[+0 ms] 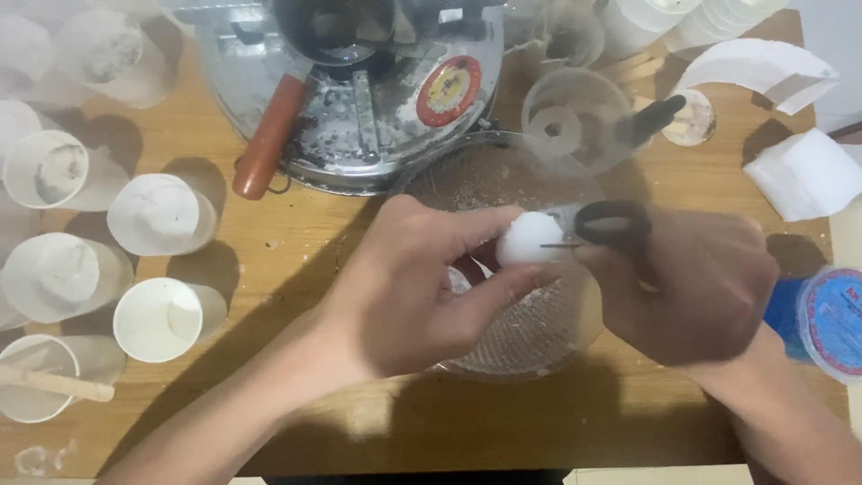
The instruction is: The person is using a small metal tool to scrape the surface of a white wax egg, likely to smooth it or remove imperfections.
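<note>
Left hand (404,287) pinching a white ball (528,238) between thumb and fingers, right hand (696,287) closed on black-handled scissors (611,224) touching the ball, both over a clear glass bowl (530,337) mid-desk, white cups (162,216) left, metal machine (359,90) far.

Two hands meet at mid-frame, forearms coming in from the lower corners.

The left hand (404,287) lies palm-down, knuckles toward the camera, thumb and forefinger stretched right and pinched together as a grip. The right hand (691,283) is curled into a loose fist, back of the hand up and blurred, fingers closed in a grip, its wrist angled down to the lower right.
</note>
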